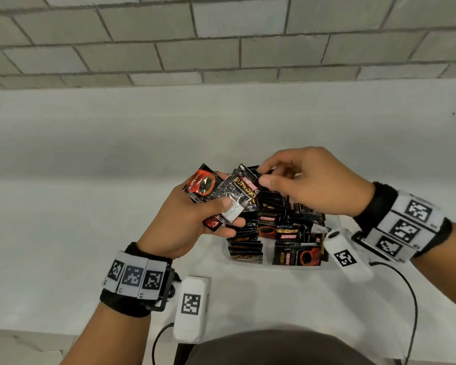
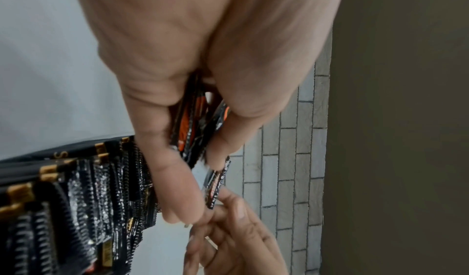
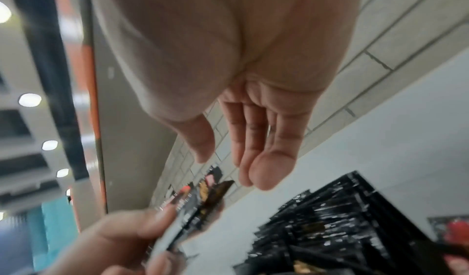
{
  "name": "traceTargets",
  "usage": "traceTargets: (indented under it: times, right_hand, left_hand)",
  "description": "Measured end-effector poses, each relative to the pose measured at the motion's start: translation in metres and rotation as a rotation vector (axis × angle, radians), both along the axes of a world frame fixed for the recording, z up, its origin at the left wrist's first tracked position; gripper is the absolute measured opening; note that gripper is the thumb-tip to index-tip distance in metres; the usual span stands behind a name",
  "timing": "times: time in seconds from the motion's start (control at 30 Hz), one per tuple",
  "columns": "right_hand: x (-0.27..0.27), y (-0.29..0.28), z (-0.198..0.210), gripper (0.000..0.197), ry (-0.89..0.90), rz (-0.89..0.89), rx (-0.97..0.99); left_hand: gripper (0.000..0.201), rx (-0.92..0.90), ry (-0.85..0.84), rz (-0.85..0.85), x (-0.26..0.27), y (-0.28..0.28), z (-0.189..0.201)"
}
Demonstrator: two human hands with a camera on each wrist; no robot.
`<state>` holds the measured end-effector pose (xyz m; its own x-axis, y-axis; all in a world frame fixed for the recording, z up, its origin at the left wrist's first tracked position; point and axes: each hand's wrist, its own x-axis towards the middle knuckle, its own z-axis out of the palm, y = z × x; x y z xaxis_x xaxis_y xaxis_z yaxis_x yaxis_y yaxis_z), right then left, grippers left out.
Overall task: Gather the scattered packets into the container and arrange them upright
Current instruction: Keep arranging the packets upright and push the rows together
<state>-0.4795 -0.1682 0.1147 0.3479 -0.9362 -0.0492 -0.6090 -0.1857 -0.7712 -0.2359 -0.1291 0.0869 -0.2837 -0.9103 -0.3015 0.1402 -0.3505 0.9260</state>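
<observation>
Nearest the head camera, the left hand [image 1: 192, 219] grips a fanned bunch of held packets [image 1: 221, 193] between thumb and fingers, likely kept as a ready supply above the white container [image 1: 250, 264]. Its rows of standing packets [image 1: 274, 230] sit on the white bench [image 1: 90, 193]. Over them the right hand [image 1: 308, 183] pinches the top packet's edge, seemingly to draw one off for slotting upright; its wrist view shows loose fingers.
</observation>
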Motion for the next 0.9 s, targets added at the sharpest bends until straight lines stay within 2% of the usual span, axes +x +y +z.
traceTargets:
  times: [0.07,0.2,0.33,0.43,0.5,0.57,0.7,0.9]
  right_hand:
    - [0.003,0.003,0.004,0.017,-0.079,0.044,0.097]
    - [0.000,0.005,0.003,0.014,-0.150,0.012,0.053]
    - [-0.010,0.003,0.008,0.017,-0.472,-0.012,0.075]
    - [-0.014,0.002,0.005,0.021,-0.606,0.023,0.124]
    - [-0.012,0.003,0.001,0.015,-0.536,0.024,0.108]
    - [-0.011,0.003,-0.001,0.013,-0.386,0.001,0.055]
    - [-0.017,-0.004,-0.001,0.040,-0.278,-0.093,0.108]
    - [-0.012,-0.001,-0.011,0.022,-0.004,-0.011,0.088]
  left_hand:
    - [0.044,-0.026,-0.001,-0.016,-0.004,0.000,0.001]
    - [0.041,-0.032,0.034,-0.003,-0.008,0.002,0.001]
    - [0.045,0.037,0.087,0.044,-0.009,0.002,0.004]
    - [0.047,0.096,0.168,0.046,-0.010,0.001,0.004]
    - [0.038,0.101,0.190,0.030,-0.010,0.001,0.003]
    - [0.033,0.089,0.175,-0.004,-0.010,0.000,0.001]
    - [0.035,0.062,0.111,0.057,-0.003,-0.004,-0.004]
    - [0.051,-0.002,0.084,0.175,0.002,-0.007,-0.005]
